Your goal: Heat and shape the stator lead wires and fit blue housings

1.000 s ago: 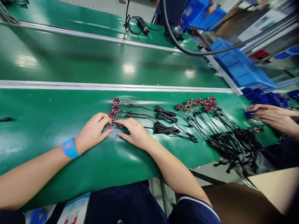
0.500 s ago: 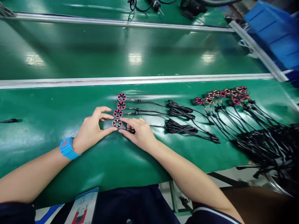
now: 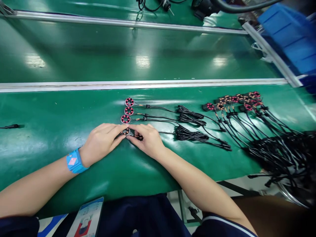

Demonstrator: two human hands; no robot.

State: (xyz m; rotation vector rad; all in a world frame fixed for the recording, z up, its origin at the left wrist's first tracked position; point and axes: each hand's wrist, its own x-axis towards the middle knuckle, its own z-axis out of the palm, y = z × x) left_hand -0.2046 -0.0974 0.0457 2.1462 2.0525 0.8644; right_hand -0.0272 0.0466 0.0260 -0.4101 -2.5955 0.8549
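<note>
Between my two hands, the nearest motor stator (image 3: 125, 132), a small ring with copper-coloured coils, is pinched at its edges. My left hand (image 3: 105, 140), with a blue wrist strap (image 3: 75, 161), grips its left side and partly covers it. On its right side my right hand (image 3: 146, 140) closes thumb and forefinger against the ring, over its cable. Beyond my fingers, a column of red-coil stators (image 3: 129, 111) lies on the green bench mat (image 3: 103, 184). Their black leads run right to bundled cables (image 3: 191, 134).
A pile of more stators (image 3: 238, 98) and tangled black cables (image 3: 281, 151) covers the bench's right side. A cable end (image 3: 11, 126) lies far left. Behind runs a white strip (image 3: 98, 86). A blue bin (image 3: 287, 36) stands at upper right.
My left hand has moved right, its raised fingers coming down over the nearest stator and hiding more of it. My right hand has barely moved.
</note>
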